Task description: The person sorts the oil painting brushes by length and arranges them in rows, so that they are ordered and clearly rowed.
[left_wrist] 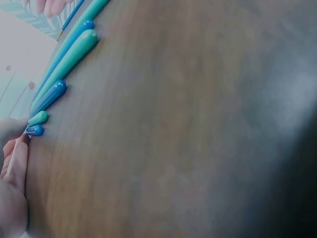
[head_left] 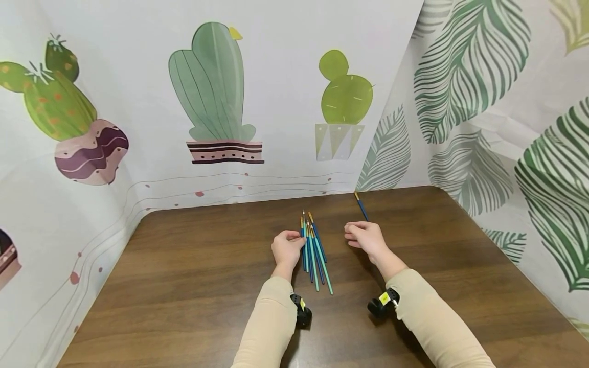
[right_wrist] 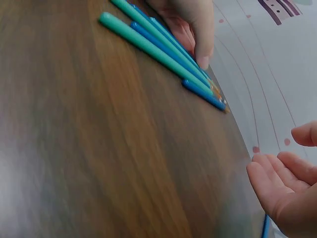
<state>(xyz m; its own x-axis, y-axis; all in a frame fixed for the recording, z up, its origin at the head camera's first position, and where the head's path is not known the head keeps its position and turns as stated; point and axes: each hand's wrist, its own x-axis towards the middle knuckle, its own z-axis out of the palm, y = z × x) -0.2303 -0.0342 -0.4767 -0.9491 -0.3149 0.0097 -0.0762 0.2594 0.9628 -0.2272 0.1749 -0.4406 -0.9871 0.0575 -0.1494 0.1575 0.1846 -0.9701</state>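
Note:
Several paintbrushes point(head_left: 315, 260) with blue and teal handles lie fanned out in a loose bunch on the table, bristle ends pointing away. At the left side of the bunch, my left hand point(head_left: 288, 247) pinches a blue-handled paintbrush point(left_wrist: 34, 130) between thumb and fingers; the fingers partly cover it. To the right of the bunch, my right hand point(head_left: 365, 237) hovers over the table, fingers loosely bent and thumb apart, holding nothing. Just beyond it, a single blue paintbrush point(head_left: 361, 206) lies apart near the back edge, its lower end hidden by the hand.
The brown wooden table point(head_left: 198, 286) reaches back to a wall covering point(head_left: 285, 102) printed with cacti and leaves. Black wrist cameras point(head_left: 301, 312) are strapped to both forearms, below the hands.

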